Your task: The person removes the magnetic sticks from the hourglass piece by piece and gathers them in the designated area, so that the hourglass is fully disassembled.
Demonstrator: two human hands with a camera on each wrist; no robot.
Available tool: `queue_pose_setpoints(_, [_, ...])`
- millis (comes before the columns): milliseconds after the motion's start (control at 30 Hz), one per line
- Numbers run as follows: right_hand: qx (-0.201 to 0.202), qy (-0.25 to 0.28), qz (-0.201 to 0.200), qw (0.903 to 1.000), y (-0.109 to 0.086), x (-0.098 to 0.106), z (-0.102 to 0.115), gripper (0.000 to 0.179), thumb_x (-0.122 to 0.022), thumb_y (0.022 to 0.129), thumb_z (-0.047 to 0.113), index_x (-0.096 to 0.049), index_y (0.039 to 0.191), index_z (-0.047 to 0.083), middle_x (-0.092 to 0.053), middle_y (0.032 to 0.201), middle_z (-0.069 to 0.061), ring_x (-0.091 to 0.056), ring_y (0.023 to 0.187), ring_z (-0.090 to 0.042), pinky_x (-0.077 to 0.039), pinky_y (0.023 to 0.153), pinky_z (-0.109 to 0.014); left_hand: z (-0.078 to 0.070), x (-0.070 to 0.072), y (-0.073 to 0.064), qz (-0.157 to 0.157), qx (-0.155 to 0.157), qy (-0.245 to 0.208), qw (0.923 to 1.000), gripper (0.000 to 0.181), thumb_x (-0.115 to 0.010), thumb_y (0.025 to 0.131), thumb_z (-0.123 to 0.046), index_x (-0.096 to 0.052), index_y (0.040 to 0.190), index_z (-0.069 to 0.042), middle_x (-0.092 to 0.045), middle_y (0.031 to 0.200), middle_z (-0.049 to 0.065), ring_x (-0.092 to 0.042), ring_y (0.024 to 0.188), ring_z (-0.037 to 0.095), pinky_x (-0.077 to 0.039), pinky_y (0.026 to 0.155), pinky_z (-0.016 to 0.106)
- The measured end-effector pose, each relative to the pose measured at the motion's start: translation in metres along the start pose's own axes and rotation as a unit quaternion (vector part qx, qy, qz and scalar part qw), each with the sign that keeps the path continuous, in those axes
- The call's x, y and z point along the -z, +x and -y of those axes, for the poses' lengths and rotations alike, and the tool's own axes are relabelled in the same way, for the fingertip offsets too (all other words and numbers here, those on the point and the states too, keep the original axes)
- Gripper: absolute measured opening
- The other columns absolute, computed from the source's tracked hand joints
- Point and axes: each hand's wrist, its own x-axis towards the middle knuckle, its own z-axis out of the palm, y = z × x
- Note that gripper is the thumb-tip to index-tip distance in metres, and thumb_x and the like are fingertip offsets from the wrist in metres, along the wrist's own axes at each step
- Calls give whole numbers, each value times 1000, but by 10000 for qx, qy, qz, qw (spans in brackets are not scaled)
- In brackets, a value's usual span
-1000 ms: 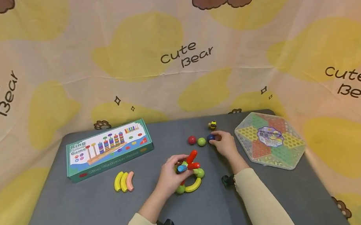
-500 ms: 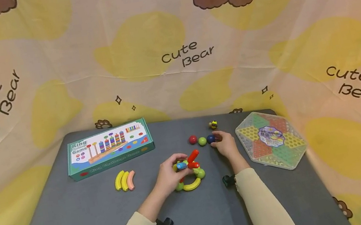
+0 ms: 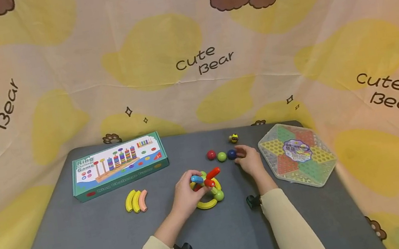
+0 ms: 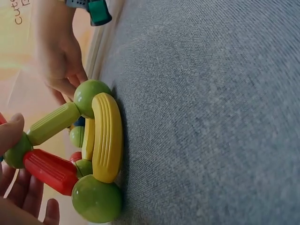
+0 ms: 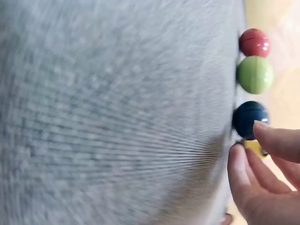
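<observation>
My left hand (image 3: 187,194) holds the top of a small frame of magnetic sticks and balls; its thumb lies against a green ball (image 4: 18,151). The frame has curved yellow sticks (image 4: 107,138) at its base, a straight red stick (image 4: 50,171) and a light green stick (image 4: 55,123) rising to that ball. Red sticks (image 3: 213,173) and a blue stick (image 3: 197,179) point outward at the top. My right hand (image 3: 250,161) is beside a dark blue ball (image 5: 251,120), thumb and fingers apart, a fingertip at its edge. A light green ball (image 5: 254,75) and a red ball (image 5: 254,42) lie alongside.
Two yellow curved sticks and a pink one (image 3: 142,201) lie left of the frame. A Ring Challenge Game box (image 3: 119,166) stands back left, and a hexagonal checkers case (image 3: 297,155) lies at the right. Behind the balls is a yellow-and-black bee figure (image 3: 233,138).
My left hand has turned the frame, so its top sticks and base point differently. The right fingers have eased slightly away from the dark blue ball, which stays on the table.
</observation>
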Motion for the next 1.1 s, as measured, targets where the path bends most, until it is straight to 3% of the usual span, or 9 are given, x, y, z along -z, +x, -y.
queue_pose_setpoints(100, [189, 47, -173, 9997, -11, 2, 10, 49, -72, 88, -5, -62, 134, 5, -68, 129, -17, -67, 116, -31, -54, 95, -47, 0, 0, 1, -38, -120, -96, 9999, 37, -86, 81, -16, -67, 113, -9, -68, 114, 2, -62, 110, 25, -54, 97, 49])
queue_pose_setpoints(200, [598, 370, -99, 9975, -28, 3, 24, 43, -74, 88, -2, -65, 130, 6, -70, 124, -15, -70, 109, -27, -56, 93, -45, 0, 1, 0, -18, -235, -256, 9994, 35, -84, 83, -15, -68, 114, -10, -69, 117, 3, -64, 113, 26, -55, 95, 48])
queue_pose_setpoints(433, [1783, 831, 969, 9757, -74, 6, 49, 38, -82, 83, 5, -71, 120, 10, -72, 115, -16, -69, 96, -24, -57, 87, -39, 1, 2, 1, 9, -328, -94, 9994, 34, -82, 85, -13, -70, 117, -10, -71, 116, 5, -66, 108, 28, -57, 92, 48])
queue_pose_setpoints(533, [2017, 1033, 1406, 9638, -85, 3, 54, 38, -82, 83, 7, -72, 119, 10, -72, 117, -14, -67, 96, -27, -57, 89, -46, 2, 3, 2, -5, -332, -42, 9994, 34, -80, 86, -10, -71, 118, -12, -72, 117, 3, -67, 108, 27, -57, 91, 46])
queue_pose_setpoints(633, [2102, 1065, 1573, 9590, -87, -2, 56, 34, -82, 84, 11, -73, 117, 9, -73, 116, -11, -67, 98, -28, -55, 92, -51, 3, 4, 2, -6, -333, -33, 9994, 33, -80, 86, -9, -72, 118, -13, -72, 117, 3, -68, 109, 26, -57, 92, 47])
queue_pose_setpoints(867, [1979, 765, 1152, 9704, -88, -9, 60, 23, -77, 89, 23, -75, 110, 16, -74, 106, -1, -71, 92, -15, -59, 85, -35, 1, 5, 3, 227, -383, 29, 9990, 31, -79, 87, -10, -72, 116, -14, -72, 117, 3, -67, 115, 27, -56, 94, 48])
queue_pose_setpoints(1100, [1758, 1524, 408, 9717, -79, -4, 65, 25, -70, 96, 23, -67, 115, 6, -74, 103, -13, -73, 85, -29, -61, 79, -42, -3, 8, 4, 363, -313, -195, 9987, 33, -79, 86, -4, -72, 117, -10, -72, 117, 6, -66, 116, 29, -54, 96, 50])
